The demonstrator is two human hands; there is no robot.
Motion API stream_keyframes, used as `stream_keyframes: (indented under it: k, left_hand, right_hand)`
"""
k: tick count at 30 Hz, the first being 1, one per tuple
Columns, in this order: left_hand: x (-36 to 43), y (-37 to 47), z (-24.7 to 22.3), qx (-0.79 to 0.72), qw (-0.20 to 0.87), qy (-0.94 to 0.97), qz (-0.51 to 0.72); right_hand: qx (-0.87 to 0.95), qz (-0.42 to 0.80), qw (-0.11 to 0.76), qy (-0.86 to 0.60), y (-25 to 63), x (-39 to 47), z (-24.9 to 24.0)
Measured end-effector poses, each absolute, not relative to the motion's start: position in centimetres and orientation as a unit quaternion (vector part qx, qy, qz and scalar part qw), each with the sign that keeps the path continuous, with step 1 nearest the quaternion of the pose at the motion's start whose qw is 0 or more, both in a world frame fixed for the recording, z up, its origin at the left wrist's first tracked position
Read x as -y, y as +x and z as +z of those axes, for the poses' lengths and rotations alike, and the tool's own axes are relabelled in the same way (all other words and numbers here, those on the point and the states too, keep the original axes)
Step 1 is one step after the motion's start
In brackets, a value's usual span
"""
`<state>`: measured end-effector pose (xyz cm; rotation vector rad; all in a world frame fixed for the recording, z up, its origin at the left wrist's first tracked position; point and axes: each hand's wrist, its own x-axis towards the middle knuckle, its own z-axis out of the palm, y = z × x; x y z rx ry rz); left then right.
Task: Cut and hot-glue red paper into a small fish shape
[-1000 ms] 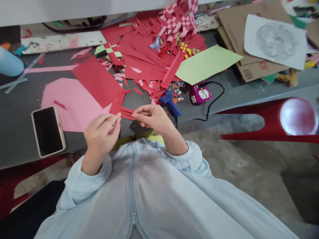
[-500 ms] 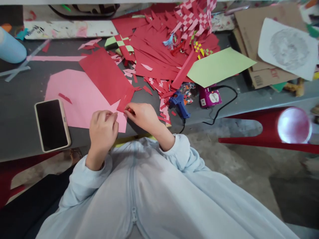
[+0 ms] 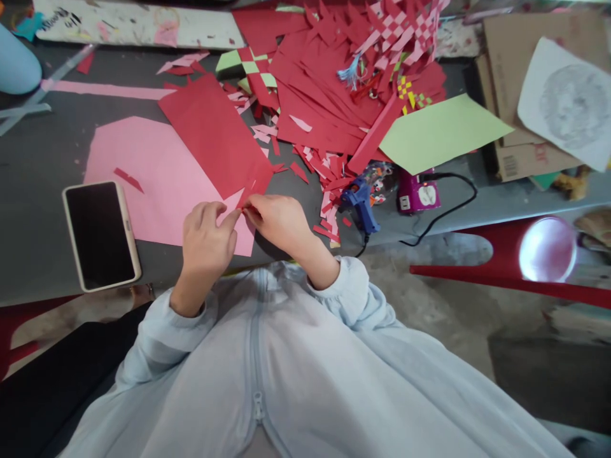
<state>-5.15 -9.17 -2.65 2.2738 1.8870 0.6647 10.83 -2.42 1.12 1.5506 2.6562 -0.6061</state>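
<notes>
My right hand (image 3: 282, 222) is closed in a pinch at the lower end of a small red paper piece (image 3: 260, 183). My left hand (image 3: 208, 240) curls beside it, its fingertips meeting my right fingertips at that same end. What lies between the fingers is mostly covered. Just beyond the hands, a large red paper sheet (image 3: 212, 137) slants across a pink paper sheet (image 3: 128, 152). A thin red scrap (image 3: 128, 180) rests on the pink sheet.
Left of my hands lies a phone (image 3: 101, 235). A blue glue gun (image 3: 361, 205) and purple box (image 3: 419, 193) with a black cable sit to the right. Behind are red cut papers (image 3: 324, 95), a light green sheet (image 3: 443, 135) and cardboard (image 3: 506, 76). A red stool (image 3: 496, 254) stands on the right.
My left fingers have stretched out towards my right fingertips and now meet them. The right hand keeps its pinch. The view has shifted slightly, the table's far side moving up and right.
</notes>
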Motion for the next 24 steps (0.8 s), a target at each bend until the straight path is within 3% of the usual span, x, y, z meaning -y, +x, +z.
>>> stream_keyframes:
  k: [9, 24]
  left_hand:
    - [9.3, -5.5, -3.4, -0.602, 0.009, 0.766, 0.223]
    - [9.1, -5.2, -3.5, -0.605, -0.021, 0.77, 0.205]
  right_hand:
    - [-0.845, -0.204, 0.011, 0.495, 10.4, 2.3, 1.1]
    - [-0.837, -0.212, -0.055, 0.502, 11.3, 2.7, 0.1]
